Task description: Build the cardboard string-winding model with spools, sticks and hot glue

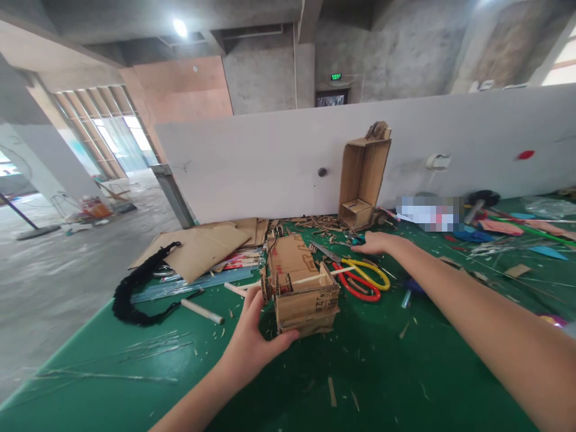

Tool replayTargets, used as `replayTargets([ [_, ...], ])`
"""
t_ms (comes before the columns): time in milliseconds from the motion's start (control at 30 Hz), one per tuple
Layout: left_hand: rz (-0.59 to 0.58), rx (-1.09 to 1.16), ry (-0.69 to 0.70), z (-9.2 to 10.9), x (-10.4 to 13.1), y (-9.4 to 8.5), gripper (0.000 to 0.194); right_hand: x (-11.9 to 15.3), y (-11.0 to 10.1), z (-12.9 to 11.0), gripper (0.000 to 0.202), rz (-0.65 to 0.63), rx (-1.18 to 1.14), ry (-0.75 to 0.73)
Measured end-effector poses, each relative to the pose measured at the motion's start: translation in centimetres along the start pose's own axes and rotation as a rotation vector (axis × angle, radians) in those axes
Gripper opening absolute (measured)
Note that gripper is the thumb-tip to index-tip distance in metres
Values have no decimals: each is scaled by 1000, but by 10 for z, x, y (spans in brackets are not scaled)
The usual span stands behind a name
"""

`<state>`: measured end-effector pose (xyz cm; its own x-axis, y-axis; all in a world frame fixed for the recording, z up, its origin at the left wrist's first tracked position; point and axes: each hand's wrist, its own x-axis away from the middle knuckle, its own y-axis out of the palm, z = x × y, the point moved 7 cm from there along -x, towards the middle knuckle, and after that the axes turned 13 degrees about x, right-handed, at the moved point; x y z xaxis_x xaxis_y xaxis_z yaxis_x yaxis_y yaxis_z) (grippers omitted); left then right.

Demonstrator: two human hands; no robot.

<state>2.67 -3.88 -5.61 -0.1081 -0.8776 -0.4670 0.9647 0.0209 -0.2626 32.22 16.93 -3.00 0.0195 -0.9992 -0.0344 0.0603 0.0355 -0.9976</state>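
My left hand (252,339) grips the near left side of a cardboard box model (306,306), thumb along its front and fingers behind its left side. A thin wooden stick (319,276) crosses the top of the model, with a small corrugated cardboard wheel (267,288) at its left end. My right arm stretches forward. Its hand (375,243) is closed at a small teal-handled tool (357,240) lying among the scraps; the tool's kind is hard to make out. Between the box and my right arm lie scissors with red and yellow handles (366,279), blades apart.
A tall open cardboard box (364,180) stands against the white panel (261,162). Flat cardboard sheets (207,249), a black fluffy strip (130,300) and a wooden dowel (202,311) are at left on the green tabletop (216,390). Assorted craft materials crowd the right side.
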Motion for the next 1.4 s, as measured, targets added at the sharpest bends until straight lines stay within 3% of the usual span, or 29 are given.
replayTargets([
  [100,1,7,-6,-3,2,0,67,-4,17,6,61,-65,9,43],
  [233,-16,75,-51,-12,5,2,68,0,26,6,61,-41,-16,69],
  [333,-8,152,-97,-18,6,2,67,3,19,2,58,14,-93,73],
  [467,76,263,-128,-22,3,-2,71,14,-9,-2,53,75,-293,104],
  [633,151,343,-146,-23,-1,-7,66,76,-32,-18,46,21,-698,51],
  [667,170,355,-149,-23,-2,-8,64,94,-30,-24,45,-18,-812,13],
  [733,191,383,-165,-21,-4,-9,60,128,-22,-40,38,-159,-1304,-53],
  [800,194,411,-180,-19,-5,-9,56,154,-16,-53,33,-202,-1481,-122],
  [1000,192,415,-167,-19,-6,-9,53,176,-11,-84,31,24,-1300,-386],
  [1133,175,385,-125,-25,-4,-7,59,178,-7,-102,39,29,-1329,-474],
  [1400,174,326,-92,-25,-5,-9,58,179,-7,-106,37,-13,-1370,-490],
])
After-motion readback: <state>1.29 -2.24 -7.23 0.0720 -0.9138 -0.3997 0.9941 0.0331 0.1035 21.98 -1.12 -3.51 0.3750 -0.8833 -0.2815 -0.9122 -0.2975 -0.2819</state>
